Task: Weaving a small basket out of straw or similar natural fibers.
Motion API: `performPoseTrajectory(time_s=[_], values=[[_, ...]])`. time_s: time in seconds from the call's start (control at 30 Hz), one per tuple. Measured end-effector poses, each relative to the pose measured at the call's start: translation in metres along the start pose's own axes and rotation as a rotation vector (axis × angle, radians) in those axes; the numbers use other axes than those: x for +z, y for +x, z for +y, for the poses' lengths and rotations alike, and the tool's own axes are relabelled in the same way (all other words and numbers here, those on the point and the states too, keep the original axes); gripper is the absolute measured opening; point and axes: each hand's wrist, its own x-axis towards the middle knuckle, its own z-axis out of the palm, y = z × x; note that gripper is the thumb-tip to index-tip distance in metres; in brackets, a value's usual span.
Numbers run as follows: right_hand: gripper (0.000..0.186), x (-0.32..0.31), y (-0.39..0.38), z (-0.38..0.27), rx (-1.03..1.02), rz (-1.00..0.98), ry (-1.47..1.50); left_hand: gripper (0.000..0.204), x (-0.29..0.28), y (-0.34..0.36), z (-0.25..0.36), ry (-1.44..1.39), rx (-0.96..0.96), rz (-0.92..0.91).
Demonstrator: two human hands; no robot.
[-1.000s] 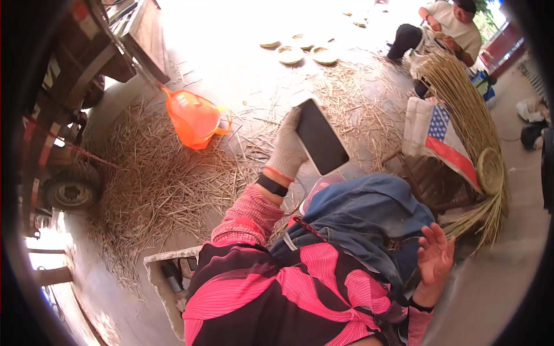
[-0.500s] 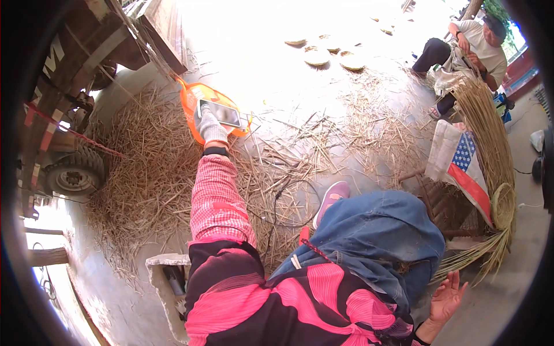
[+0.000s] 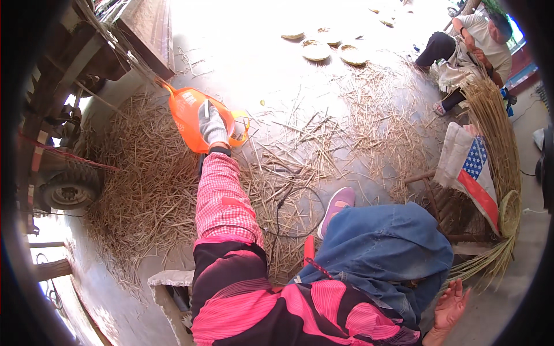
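My left hand (image 3: 212, 126), in a pale grey work glove, is stretched forward at the mouth of an orange plastic bag (image 3: 187, 112). It grips a phone (image 3: 206, 108), which shows only as a thin pale edge, so most of it is hidden by the fingers. The bag hangs by its handle, and its other handle loop droops to the right of my glove. My bare right hand (image 3: 450, 305) is held low at the right, palm up with loosely spread fingers and nothing in it. Beside it spread the ends of long straw stalks (image 3: 485, 262).
Loose straw (image 3: 144, 184) litters the floor. A vehicle wheel (image 3: 70, 190) stands left. Woven baskets (image 3: 315, 51) lie ahead; a seated person (image 3: 482, 43) works at the far right. Nearby are a straw bundle (image 3: 496, 127), a printed sack (image 3: 470, 164) and a black cord (image 3: 278, 216).
The phone has turned from lying flat, screen showing, to edge-on in my left hand. The bag now spreads wider around the glove. My right hand stays low and open.
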Motion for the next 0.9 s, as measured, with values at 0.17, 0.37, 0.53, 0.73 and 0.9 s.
performPoseTrajectory(time_s=[0.17,0.37,0.53,0.73,0.9], values=[[0.052,0.004,0.002,0.001,-0.011,0.001,-0.027,0.029,-0.002,-0.014,-0.016,0.043,-0.34,0.072],[0.052,0.004,0.008,-0.006,0.005,-0.033,-0.04,0.028,-0.045,0.001,-0.038,-0.012,-0.292,0.147],[0.05,0.009,0.01,-0.005,-0.015,0.002,-0.087,0.028,-0.037,0.006,-0.019,0.022,-0.318,0.117],[0.049,0.017,0.014,-0.007,-0.019,0.023,-0.111,0.026,-0.025,0.012,0.003,-0.107,-0.321,0.29],[0.05,0.015,0.025,-0.008,0.025,-0.01,-0.122,0.03,-0.047,0.005,-0.034,-0.007,-0.324,0.195]])
